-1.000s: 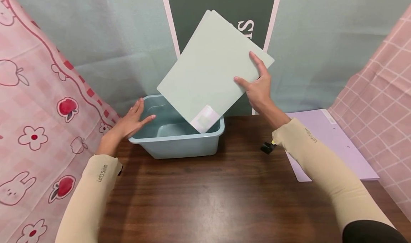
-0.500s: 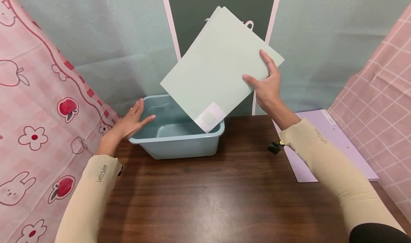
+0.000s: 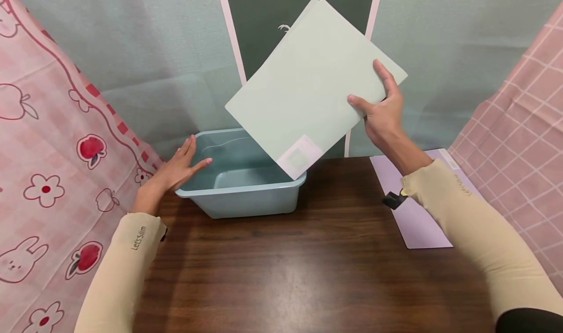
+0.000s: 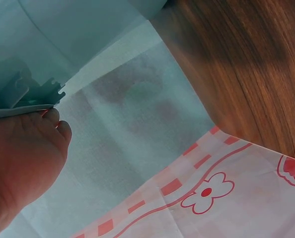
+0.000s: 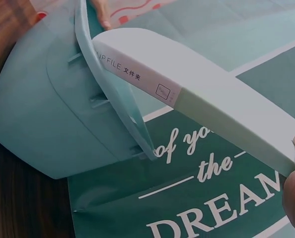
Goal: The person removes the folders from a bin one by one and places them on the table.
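Observation:
My right hand (image 3: pixel 384 113) grips a pale green file folder (image 3: pixel 308 78) by its right edge, thumb on the face toward me. The folder is tilted, and a whitish label (image 3: pixel 300 157) wraps its lower corner. The right wrist view shows printed lettering on the folder's spine (image 5: pixel 137 79). That labelled end is at the rim of the light blue plastic basin (image 3: pixel 246 201); whether they touch I cannot tell. My left hand (image 3: pixel 178 166) rests on the basin's left rim, fingers extended and thumb spread over the inside. Several of its fingers are partly hidden by the rim in the left wrist view.
A lavender folder (image 3: pixel 422 228) lies on the brown wooden table (image 3: pixel 281 274) at the right, partly under my right forearm. Behind the basin hangs a grey-green cloth (image 3: pixel 154 78) with a dark, lettered panel. Pink printed cloths (image 3: pixel 44 176) border both sides.
My right hand has moved right and slightly up with the green folder. Less of the basin is covered by it now. My left hand has stayed on the rim.

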The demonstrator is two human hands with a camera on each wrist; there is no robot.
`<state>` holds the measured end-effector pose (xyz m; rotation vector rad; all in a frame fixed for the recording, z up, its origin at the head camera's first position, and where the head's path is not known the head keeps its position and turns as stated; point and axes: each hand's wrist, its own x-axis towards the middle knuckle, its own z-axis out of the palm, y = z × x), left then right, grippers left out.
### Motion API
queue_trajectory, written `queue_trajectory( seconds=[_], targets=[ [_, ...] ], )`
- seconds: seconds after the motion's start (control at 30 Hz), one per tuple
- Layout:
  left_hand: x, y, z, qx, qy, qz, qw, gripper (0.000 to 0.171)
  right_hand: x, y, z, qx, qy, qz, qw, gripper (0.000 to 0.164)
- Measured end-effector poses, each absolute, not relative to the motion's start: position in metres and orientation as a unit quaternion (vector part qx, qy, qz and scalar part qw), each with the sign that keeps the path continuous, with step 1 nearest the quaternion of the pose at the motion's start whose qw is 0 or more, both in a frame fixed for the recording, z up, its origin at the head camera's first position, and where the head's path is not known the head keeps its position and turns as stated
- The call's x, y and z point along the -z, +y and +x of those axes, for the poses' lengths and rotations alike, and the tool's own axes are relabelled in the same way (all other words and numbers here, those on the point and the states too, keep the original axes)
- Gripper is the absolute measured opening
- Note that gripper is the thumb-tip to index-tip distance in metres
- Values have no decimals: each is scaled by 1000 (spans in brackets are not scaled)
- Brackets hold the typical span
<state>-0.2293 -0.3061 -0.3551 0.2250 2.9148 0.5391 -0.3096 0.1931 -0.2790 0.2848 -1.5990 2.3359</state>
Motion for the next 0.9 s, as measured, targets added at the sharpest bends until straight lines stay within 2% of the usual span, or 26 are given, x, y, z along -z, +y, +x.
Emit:
queue_trajectory(
  seconds=[0.43, 0.9],
  targets=[
    [357, -305, -231, -178, 977, 73, 91, 100, 266, 218, -308, -847, -503, 100, 143, 98],
    [354, -304, -230, -178, 976, 64, 106, 100, 264, 252, -305, -867, -478, 94, 108, 102]
  ],
)
